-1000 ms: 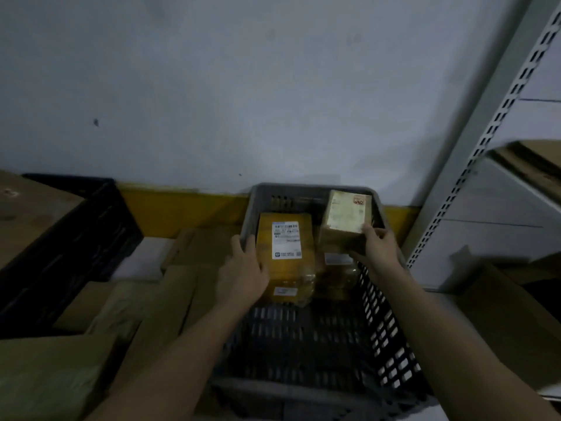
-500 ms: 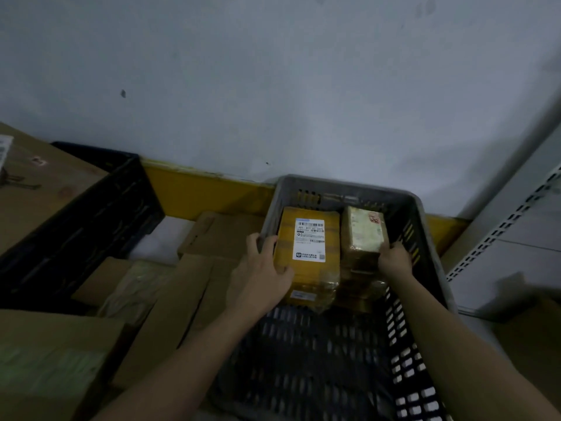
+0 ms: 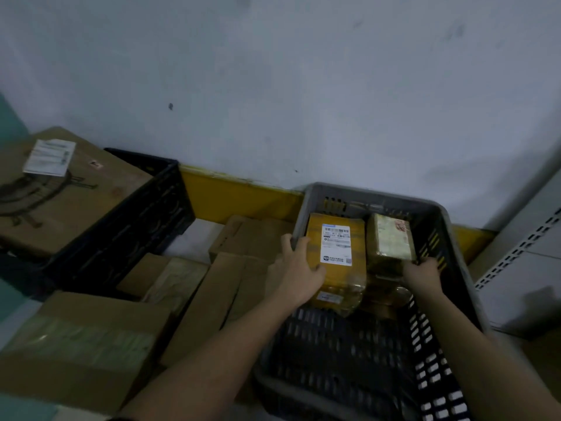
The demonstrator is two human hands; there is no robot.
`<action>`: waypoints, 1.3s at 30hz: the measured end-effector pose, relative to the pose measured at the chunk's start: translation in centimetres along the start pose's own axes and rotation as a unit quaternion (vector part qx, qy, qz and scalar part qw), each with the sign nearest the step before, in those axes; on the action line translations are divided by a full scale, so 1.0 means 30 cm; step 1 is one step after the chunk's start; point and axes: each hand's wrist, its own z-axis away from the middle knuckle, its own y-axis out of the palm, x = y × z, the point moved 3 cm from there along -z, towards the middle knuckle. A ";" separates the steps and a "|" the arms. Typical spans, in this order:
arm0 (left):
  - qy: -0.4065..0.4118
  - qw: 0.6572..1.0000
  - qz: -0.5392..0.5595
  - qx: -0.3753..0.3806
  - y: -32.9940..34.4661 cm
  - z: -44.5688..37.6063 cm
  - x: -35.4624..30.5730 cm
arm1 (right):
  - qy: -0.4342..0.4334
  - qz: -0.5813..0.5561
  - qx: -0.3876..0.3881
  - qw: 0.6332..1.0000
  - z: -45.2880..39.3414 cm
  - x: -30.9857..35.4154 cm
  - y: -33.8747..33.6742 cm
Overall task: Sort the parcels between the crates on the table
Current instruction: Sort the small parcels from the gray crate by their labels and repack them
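1. Two parcels are seen at the far end of the grey crate (image 3: pixel 455 238): a yellow parcel (image 3: pixel 337 259) with a white label, and a pale parcel (image 3: pixel 390 237) just beside it on the right. Both are propped on further parcels underneath, which are too dim to tell apart.
2. The left hand (image 3: pixel 296 273) is laid on the left edge of the yellow parcel, fingers spread over its top face. Whether a full grip is closed cannot be told.
3. The right hand (image 3: pixel 423 273) is closed on the near end of the pale parcel, close to the crate's right wall.
4. The step in hand is judged to be the taking or seating of these two parcels; which of the two cannot be told.
5. For a lift, the thumb is best brought under the yellow parcel's edge, since its wrapping looks glossy and is likely to slip.
6. The pale parcel is best raised straight up, so that the slotted wall is not caught.
7. The black crate (image 3: pixel 127 226) stands well apart to the left, with cardboard boxes (image 3: pixel 212 299) between; parcels bound there are best carried over these, not dragged.
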 end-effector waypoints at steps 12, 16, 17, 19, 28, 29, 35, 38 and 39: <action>-0.014 0.944 0.320 0.083 -0.104 0.024 0.118 | -0.295 -0.019 0.113 0.949 0.646 0.477 0.133; 0.025 0.976 0.201 0.081 -0.292 0.050 0.377 | -0.325 -0.052 0.180 0.927 0.793 0.580 0.256; 0.014 0.979 0.188 0.076 -0.348 0.053 0.452 | -0.332 -0.051 0.195 0.922 0.827 0.603 0.296; -0.009 0.988 0.146 0.051 -0.463 0.059 0.596 | -0.342 -0.036 0.241 0.908 0.885 0.636 0.396; 0.016 0.988 -0.127 -0.084 -0.776 0.046 1.110 | -0.190 0.072 0.444 0.873 1.100 0.645 1.038; 0.027 0.983 -0.166 -0.080 -0.787 0.035 1.156 | -0.179 0.083 0.458 0.867 1.121 0.648 1.116; 0.096 0.965 -0.239 -0.045 -0.781 0.015 1.340 | -0.126 0.152 0.482 0.854 1.236 0.640 1.472; 0.121 0.966 -0.227 -0.039 -0.775 -0.003 1.365 | -0.169 0.261 0.467 0.828 1.238 0.627 1.597; 0.131 0.964 -0.227 -0.044 -0.778 -0.011 1.377 | -0.191 0.303 0.448 0.819 1.230 0.625 1.631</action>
